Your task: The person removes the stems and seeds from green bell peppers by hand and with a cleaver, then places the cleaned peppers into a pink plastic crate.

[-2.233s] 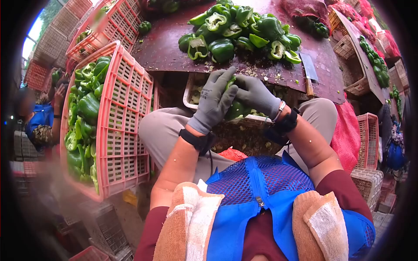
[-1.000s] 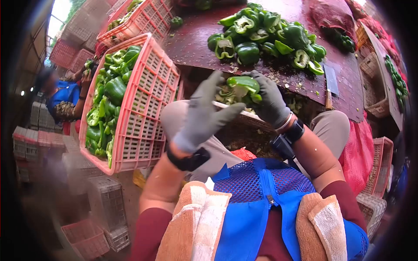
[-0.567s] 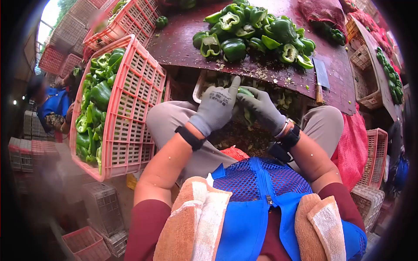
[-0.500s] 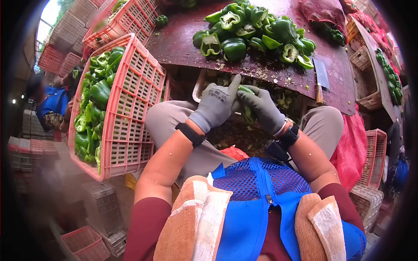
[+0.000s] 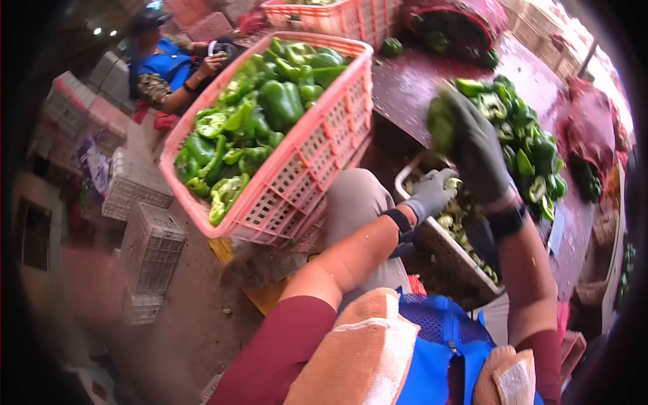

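Observation:
My right hand (image 5: pixel 478 145), in a grey glove and smeared by motion, is raised over the near edge of the table. Its fingers are closed around a green bell pepper (image 5: pixel 441 125), also blurred. Lower down, my left hand (image 5: pixel 432 194), gloved too, is closed on a small pale pepper core (image 5: pixel 453 183) at its fingertips. Beneath both hands a white-rimmed bin (image 5: pixel 466 263) contains pale green pepper scraps. Whole and cut green peppers (image 5: pixel 530 145) are heaped on the dark red table (image 5: pixel 412 91), beyond my right hand.
A pink crate (image 5: pixel 304 158) full of cut peppers stands to my left, another crate (image 5: pixel 337 19) behind it. A knife (image 5: pixel 556 233) lies by the heap. Red mesh sacks (image 5: pixel 590 125) rest on the table. A person in a blue vest (image 5: pixel 165 67) sits at far left.
My view has turned left. My hands, together on one pepper before, are now apart. The right has risen with the pepper; the left stays low over the bin with a core.

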